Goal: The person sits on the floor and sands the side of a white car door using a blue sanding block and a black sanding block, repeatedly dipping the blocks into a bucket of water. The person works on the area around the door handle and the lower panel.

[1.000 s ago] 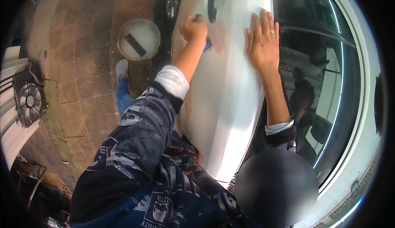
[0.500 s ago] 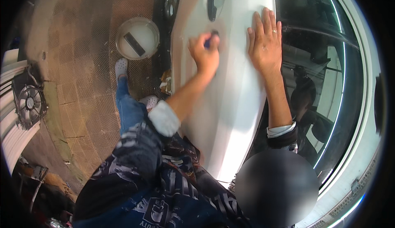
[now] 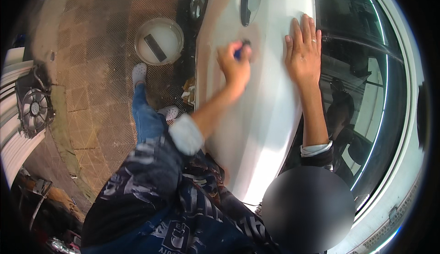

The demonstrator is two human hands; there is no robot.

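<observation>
In front of me is a white car door (image 3: 270, 102) with dull beige-brown patches and a black door handle (image 3: 246, 6). My left hand (image 3: 234, 68) is closed round a small dark blue and black object (image 3: 240, 51), just below the handle's near end. The fingers hide most of that object, and motion blurs it, so its kind does not show. Flat on the door beside the window edge lies my right hand (image 3: 304, 61), its fingers stretched out and a ring on one of them.
Left of the car, a round tub (image 3: 137, 47) of cloudy liquid stands on the patterned floor mat (image 3: 87, 84), with a dark rectangular block (image 3: 155, 47) in it. Dark window glass (image 3: 348, 43) borders the door on the right. A radiator fan (image 3: 34, 108) is at far left.
The whole scene has shifted slightly to the right in the picture. Both hands keep about the same places on the door, the left still gripping the dark blue object.
</observation>
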